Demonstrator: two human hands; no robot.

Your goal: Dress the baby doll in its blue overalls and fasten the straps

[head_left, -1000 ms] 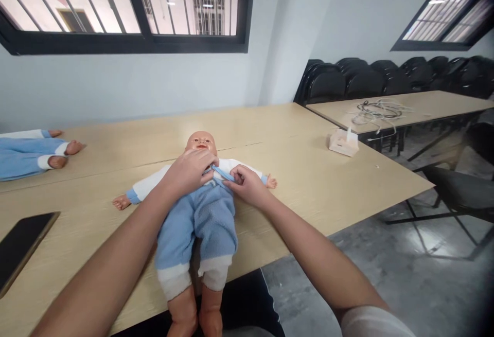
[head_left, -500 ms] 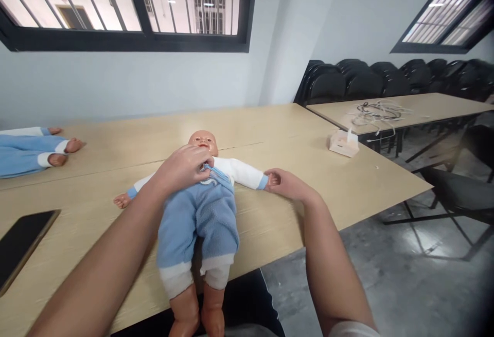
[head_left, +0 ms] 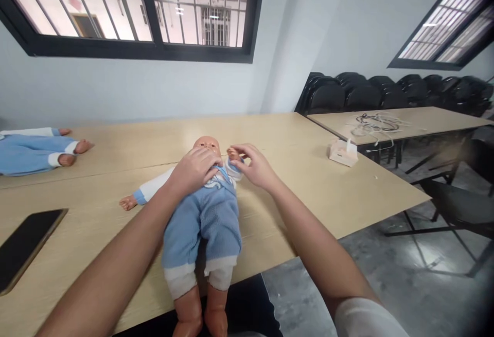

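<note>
A baby doll (head_left: 203, 218) in blue overalls and a white top lies on its back on the table, its feet toward me and past the near edge. My left hand (head_left: 197, 168) rests on its upper chest, fingers closed on the blue overall strap (head_left: 224, 173) below the chin. With my right hand (head_left: 252, 164) I pinch the doll's small hand (head_left: 232, 154), and that arm is bent up beside its head. The doll's other arm (head_left: 154, 187) lies stretched out on the table. My left hand covers part of the chin and chest.
A phone (head_left: 29, 244) lies at the near left. Another doll in blue (head_left: 34, 153) is at the far left. A tissue box (head_left: 342, 153) stands on the right of the table (head_left: 293, 208). Cables (head_left: 380, 123) lie on a second table; folding chairs (head_left: 328, 95) line the wall.
My right hand has moved left and up with the doll's hand, so the arm that was stretched out is now bent near its head. My left hand stays on the chest.
</note>
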